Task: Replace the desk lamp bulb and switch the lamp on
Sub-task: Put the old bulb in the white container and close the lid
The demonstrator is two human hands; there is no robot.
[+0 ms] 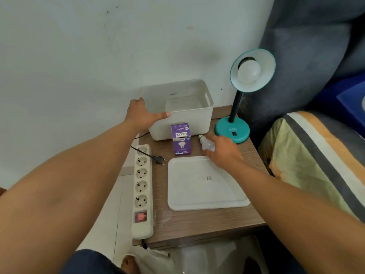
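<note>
A teal desk lamp (233,131) stands at the back right of the small wooden table (197,224), with a white bulb (249,71) seated in its upturned shade. My right hand (221,151) is closed around a loose white bulb (206,144), its metal screw base pointing up-left, just in front of the lamp base. My left hand (143,113) grips the front left rim of an empty white bin (189,115). A purple bulb box (181,140) stands in front of the bin. The lamp's black plug (160,159) lies unplugged beside a white power strip (141,190).
A white tray lid (205,184) lies flat in the table's middle. The power strip runs along the left edge, its red switch near me. The wall is behind the table; a bed with striped bedding (308,155) is close on the right. A white bag sits on the floor below.
</note>
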